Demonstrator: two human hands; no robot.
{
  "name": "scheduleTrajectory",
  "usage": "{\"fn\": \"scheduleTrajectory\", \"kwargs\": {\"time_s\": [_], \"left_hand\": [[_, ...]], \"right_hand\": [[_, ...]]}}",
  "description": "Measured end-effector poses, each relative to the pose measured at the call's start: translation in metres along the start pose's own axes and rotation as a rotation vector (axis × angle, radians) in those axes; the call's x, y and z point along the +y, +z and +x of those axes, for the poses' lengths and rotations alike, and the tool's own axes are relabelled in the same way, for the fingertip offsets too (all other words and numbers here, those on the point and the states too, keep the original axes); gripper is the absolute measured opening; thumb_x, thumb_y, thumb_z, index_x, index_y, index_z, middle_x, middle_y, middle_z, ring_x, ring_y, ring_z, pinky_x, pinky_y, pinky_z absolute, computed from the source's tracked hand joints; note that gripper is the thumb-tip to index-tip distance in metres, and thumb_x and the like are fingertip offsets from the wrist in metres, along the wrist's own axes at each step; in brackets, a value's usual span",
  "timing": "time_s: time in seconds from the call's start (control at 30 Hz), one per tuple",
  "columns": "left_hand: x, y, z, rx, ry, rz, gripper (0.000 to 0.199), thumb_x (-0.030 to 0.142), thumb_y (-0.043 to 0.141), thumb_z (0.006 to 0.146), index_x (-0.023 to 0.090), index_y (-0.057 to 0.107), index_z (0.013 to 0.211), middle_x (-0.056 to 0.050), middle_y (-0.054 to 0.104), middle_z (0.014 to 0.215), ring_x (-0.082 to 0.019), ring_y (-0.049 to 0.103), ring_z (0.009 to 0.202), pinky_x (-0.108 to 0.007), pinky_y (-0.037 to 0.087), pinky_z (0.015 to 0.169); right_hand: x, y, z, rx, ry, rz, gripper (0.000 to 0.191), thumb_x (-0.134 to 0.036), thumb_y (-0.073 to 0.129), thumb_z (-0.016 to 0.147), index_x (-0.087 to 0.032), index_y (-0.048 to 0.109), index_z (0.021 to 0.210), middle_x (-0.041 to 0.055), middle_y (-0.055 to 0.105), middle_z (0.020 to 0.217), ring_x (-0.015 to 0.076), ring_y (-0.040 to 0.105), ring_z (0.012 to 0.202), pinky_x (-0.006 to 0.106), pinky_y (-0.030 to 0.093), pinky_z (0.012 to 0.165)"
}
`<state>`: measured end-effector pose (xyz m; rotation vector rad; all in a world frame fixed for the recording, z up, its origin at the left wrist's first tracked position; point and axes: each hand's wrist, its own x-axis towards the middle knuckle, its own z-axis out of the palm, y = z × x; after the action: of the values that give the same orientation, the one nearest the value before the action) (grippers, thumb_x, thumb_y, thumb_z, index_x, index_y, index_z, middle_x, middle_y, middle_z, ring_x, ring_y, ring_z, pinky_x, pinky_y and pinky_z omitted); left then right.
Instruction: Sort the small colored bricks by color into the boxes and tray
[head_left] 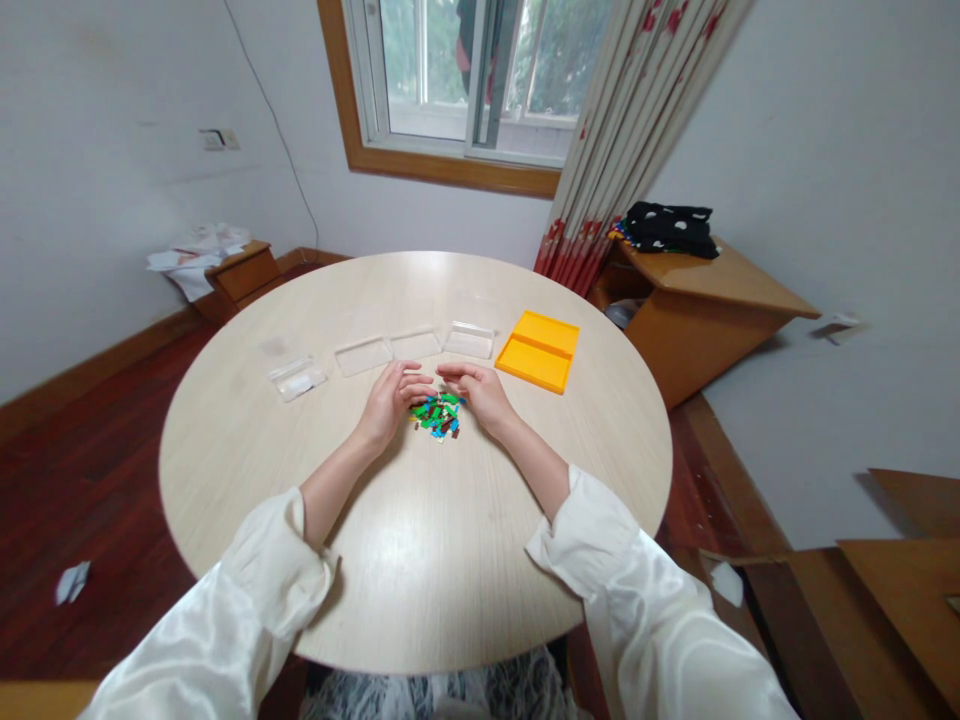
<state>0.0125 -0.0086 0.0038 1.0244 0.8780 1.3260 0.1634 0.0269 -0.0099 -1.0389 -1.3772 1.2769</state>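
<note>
Small colored pieces (439,415) lie between both hands (386,408).

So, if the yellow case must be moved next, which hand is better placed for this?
Probably the right hand: it is nearer to the yellow case, while the left hand is across the colored pieces.

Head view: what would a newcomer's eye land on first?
Probably the bright yellow plastic case, lying open on the right of the round pale wood-grain table. Next, the heap of small green, blue and brown pieces near the table's middle, with the left hand and right hand at either side of its far edge.
</note>
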Motion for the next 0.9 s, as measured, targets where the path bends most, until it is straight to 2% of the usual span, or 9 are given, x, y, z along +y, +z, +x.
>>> {"fn": "scheduleTrajectory", "kwargs": {"time_s": [0.1,0.23,0.33,0.4,0.47,0.57,0.63,0.77,0.9], "left_hand": [[0.004,0.0,-0.002,-0.04,0.041,0.07,0.042,0.057,0.05,0.076,0.018,0.05,0.092,-0.003,0.065,0.074,-0.018,0.064,0.069,-0.034,0.047,0.075],[0.003,-0.009,0.002,0.023,0.193,0.343,0.036,0.053,0.053,0.075,0.019,0.056,0.084,-0.005,0.064,0.083,-0.021,0.06,0.088,-0.036,0.044,0.086],[-0.004,-0.017,0.006,0.046,0.234,0.527,0.039,0.055,0.046,0.079,0.02,0.056,0.095,-0.007,0.06,0.103,-0.022,0.054,0.103,-0.038,0.038,0.096],[-0.011,-0.019,0.007,0.019,0.179,0.556,0.043,0.055,0.041,0.082,0.02,0.051,0.105,-0.008,0.056,0.114,-0.021,0.051,0.109,-0.038,0.036,0.098],[-0.018,-0.018,0.008,-0.012,0.149,0.551,0.044,0.054,0.036,0.085,0.02,0.047,0.112,-0.01,0.053,0.119,-0.021,0.049,0.113,-0.038,0.035,0.1],[-0.024,-0.009,0.008,-0.026,0.158,0.553,0.042,0.051,0.033,0.087,0.02,0.045,0.114,-0.01,0.052,0.119,-0.02,0.048,0.114,-0.037,0.033,0.101],[-0.027,-0.002,0.008,0.005,0.168,0.592,0.04,0.049,0.033,0.088,0.019,0.045,0.112,-0.01,0.053,0.115,-0.02,0.048,0.113,-0.037,0.033,0.101],[-0.03,0.007,0.007,0.106,0.201,0.695,0.033,0.043,0.032,0.089,0.018,0.048,0.105,-0.01,0.056,0.105,-0.02,0.05,0.104,-0.038,0.035,0.097],[-0.032,0.011,0.005,0.158,0.255,0.796,0.026,0.036,0.03,0.09,0.019,0.049,0.091,-0.008,0.055,0.095,-0.021,0.051,0.095,-0.038,0.038,0.091]], "right_hand": [[-0.007,-0.011,-0.005,-0.154,-0.093,-0.269,0.035,-0.024,0.05,0.075,-0.015,0.064,0.106,0.0107,0.063,0.115,0.0211,0.057,0.108,0.043,0.039,0.1],[-0.01,-0.019,-0.018,-0.467,-0.211,-0.584,0.095,-0.043,0.074,0.06,-0.018,0.03,0.14,0.0148,0.029,0.146,0.0269,0.029,0.135,0.044,0.024,0.111],[-0.004,-0.013,-0.024,-0.496,-0.224,-0.783,0.112,-0.051,0.077,0.054,-0.019,0.017,0.144,0.0159,0.019,0.15,0.0313,0.013,0.14,0.049,0.015,0.113],[0.0,-0.004,-0.027,-0.461,-0.245,-0.878,0.106,-0.052,0.073,0.06,-0.016,0.018,0.144,0.0179,0.021,0.149,0.0326,0.012,0.139,0.05,0.015,0.113],[0.002,0.006,-0.029,-0.41,-0.293,-0.947,0.09,-0.048,0.066,0.07,-0.012,0.023,0.141,0.0204,0.028,0.145,0.0318,0.02,0.137,0.049,0.02,0.111],[0.003,0.019,-0.03,-0.313,-0.4,-1.023,0.064,-0.036,0.057,0.079,-0.008,0.035,0.132,0.0209,0.042,0.133,0.0286,0.037,0.127,0.046,0.029,0.106],[0.004,0.025,-0.029,-0.263,-0.442,-1.055,0.052,-0.03,0.054,0.08,-0.008,0.041,0.126,0.0195,0.047,0.126,0.027,0.041,0.12,0.044,0.033,0.103],[0.01,0.032,-0.026,-0.197,-0.406,-1.101,0.045,-0.018,0.052,0.078,-0.011,0.044,0.122,0.0162,0.049,0.119,0.0252,0.044,0.111,0.041,0.037,0.096],[0.013,0.038,-0.023,-0.126,-0.348,-1.116,0.042,-0.017,0.048,0.081,-0.011,0.043,0.122,0.0156,0.052,0.113,0.0238,0.046,0.098,0.04,0.04,0.087]]}}
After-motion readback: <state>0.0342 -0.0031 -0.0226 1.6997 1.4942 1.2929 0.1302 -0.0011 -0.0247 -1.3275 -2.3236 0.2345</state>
